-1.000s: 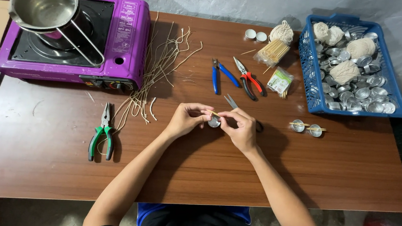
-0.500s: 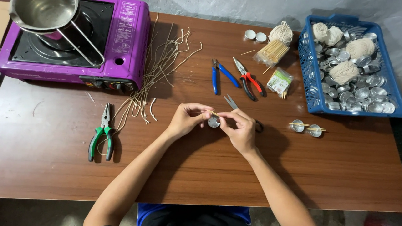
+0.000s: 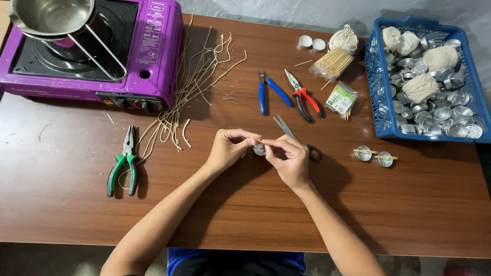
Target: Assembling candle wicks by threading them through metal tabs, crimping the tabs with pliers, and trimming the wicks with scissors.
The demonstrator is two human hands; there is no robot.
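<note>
Both hands meet at mid-table over a small metal cup [image 3: 260, 149] — the left hand [image 3: 228, 149] pinches its near side, the right hand [image 3: 290, 159] grips it and a thin stick across the top. Scissors [image 3: 292, 137] lie just behind; two finished cups [image 3: 373, 156] sit to the right.

On the brown wooden bench [image 3: 48, 198], the purple portable stove [image 3: 97, 56] sits far left, the blue plastic basket [image 3: 377, 101] far right, and green-handled pliers [image 3: 124, 166] lie in front of the stove.
</note>
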